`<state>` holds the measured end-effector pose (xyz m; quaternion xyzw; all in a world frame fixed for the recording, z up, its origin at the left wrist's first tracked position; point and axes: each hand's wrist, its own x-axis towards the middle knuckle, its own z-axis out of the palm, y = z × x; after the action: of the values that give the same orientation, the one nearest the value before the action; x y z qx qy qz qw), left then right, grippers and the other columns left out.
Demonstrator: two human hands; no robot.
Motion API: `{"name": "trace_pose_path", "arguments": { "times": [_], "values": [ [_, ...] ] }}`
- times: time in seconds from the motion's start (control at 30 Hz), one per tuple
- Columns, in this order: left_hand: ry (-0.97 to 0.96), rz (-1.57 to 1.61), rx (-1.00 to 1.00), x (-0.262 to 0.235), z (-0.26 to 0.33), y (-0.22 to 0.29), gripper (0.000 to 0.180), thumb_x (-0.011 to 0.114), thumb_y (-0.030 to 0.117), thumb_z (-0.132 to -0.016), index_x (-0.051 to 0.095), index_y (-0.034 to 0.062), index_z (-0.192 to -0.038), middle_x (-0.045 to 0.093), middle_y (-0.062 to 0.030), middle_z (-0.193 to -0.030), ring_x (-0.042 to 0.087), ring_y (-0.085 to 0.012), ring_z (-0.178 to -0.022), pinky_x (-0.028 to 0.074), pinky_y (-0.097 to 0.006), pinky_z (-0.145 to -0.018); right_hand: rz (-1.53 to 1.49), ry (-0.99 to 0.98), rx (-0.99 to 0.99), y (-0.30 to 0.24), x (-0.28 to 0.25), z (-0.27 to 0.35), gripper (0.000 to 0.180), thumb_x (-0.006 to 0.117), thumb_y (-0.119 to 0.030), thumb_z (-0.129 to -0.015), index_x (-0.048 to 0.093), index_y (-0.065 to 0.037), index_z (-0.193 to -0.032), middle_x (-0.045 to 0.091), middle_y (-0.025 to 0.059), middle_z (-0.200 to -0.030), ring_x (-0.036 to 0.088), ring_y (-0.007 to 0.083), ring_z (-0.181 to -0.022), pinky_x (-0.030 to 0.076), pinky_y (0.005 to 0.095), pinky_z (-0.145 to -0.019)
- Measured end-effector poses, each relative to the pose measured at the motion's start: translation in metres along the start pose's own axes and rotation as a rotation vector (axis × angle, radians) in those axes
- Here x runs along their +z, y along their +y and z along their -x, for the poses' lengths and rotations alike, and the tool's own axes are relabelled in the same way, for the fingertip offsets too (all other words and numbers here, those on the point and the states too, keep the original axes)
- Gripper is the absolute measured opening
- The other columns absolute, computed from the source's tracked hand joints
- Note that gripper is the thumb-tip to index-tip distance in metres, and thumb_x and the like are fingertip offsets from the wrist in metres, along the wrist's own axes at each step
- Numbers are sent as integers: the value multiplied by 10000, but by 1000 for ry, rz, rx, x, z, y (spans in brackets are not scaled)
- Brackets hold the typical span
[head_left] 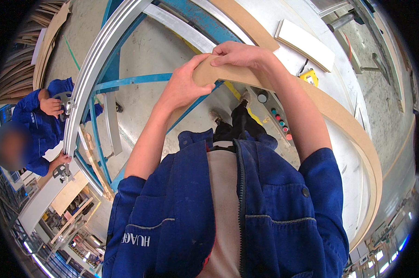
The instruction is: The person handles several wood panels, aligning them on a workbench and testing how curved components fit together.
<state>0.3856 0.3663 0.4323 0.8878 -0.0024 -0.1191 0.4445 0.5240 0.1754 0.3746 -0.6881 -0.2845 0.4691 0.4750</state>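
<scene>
A long, narrow brown fibreboard strip (353,124) lies across in front of me and runs off to the right along the white worktable (306,18). My left hand (187,84) is closed round the strip's left end, thumb on the near side and fingers over the far side. My right hand (241,54) grips its far edge close to that end, fingers bent over it. Both hands are near each other, and my right forearm passes over the strip. Under the held end there is open space above the floor.
Beyond my right hand lie a white panel stack (306,45), a yellow tape measure (308,77) and another brown strip (248,21). A blue frame (133,82) with a metal rail (97,52) stands left. A co-worker (42,120) holds the rail's clamps. Push buttons (281,123) sit below the table edge.
</scene>
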Motion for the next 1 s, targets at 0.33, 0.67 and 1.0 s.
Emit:
{"name": "trace_pose_path", "arguments": {
  "times": [0.33,0.67,1.0],
  "values": [
    [-39,44,1,-3,0,-2,827,863,216,-731,552,143,-1493,711,-140,-1266,706,-266,-1117,557,-388,-987,0,-14,-10,5,-1,-2,293,706,-353,-945,665,-66,-906,571,-37,-788,518,88,-746,421,302,-663],
    [-32,21,-16,-3,-1,-3,846,873,264,-728,550,161,-1502,710,-166,-1250,709,-286,-1102,560,-399,-977,21,-18,16,3,0,-2,283,685,-344,-983,662,-65,-945,577,-45,-831,503,67,-801,413,285,-698],
    [-28,9,-15,-4,0,-1,836,870,279,-723,558,172,-1491,708,-174,-1241,708,-304,-1094,559,-408,-970,-9,-23,43,-5,1,4,264,663,-333,-988,657,-70,-963,552,-54,-811,485,66,-765,393,282,-673]
  ]
}}
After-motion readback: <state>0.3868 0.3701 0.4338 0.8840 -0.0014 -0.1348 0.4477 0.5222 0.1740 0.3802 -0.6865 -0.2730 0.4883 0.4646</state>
